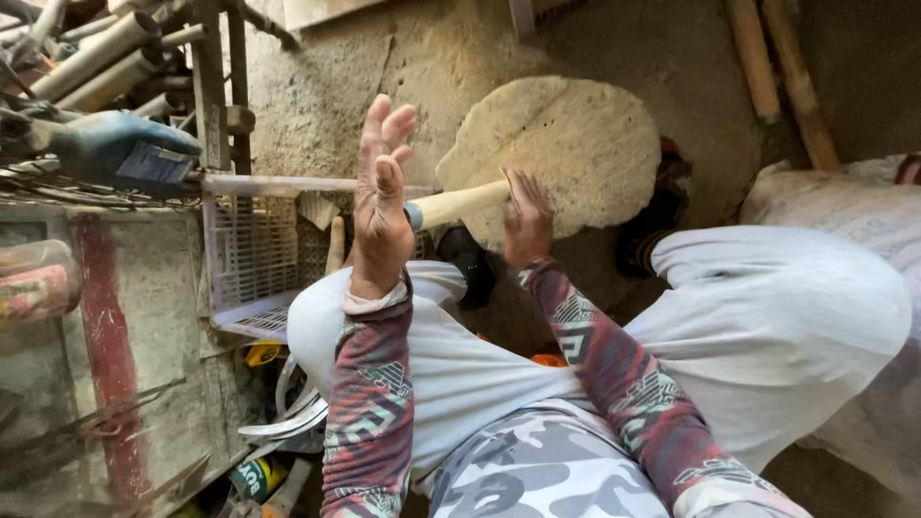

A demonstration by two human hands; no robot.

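Note:
My left hand (382, 192) is raised in front of me, palm flat and fingers stretched upward, holding nothing. Just behind it runs a pale wooden tool handle (460, 202) with a blue band near one end; the tool's head is hidden by the left hand. My right hand (526, 223) is at the handle's other end and seems to grip it, with the fingers partly spread. Both hands hover over a round, flat, rough stone slab (576, 139) lying on the dirt floor. I am squatting, with my knees in light trousers on either side.
A white plastic crate (254, 254) stands left of my knee. A blue power tool (120, 149) and metal pipes (91, 58) lie at upper left. Bamboo poles (779, 72) lean at upper right, and a sack (859, 211) sits at right. My black shoes (468, 264) flank the slab.

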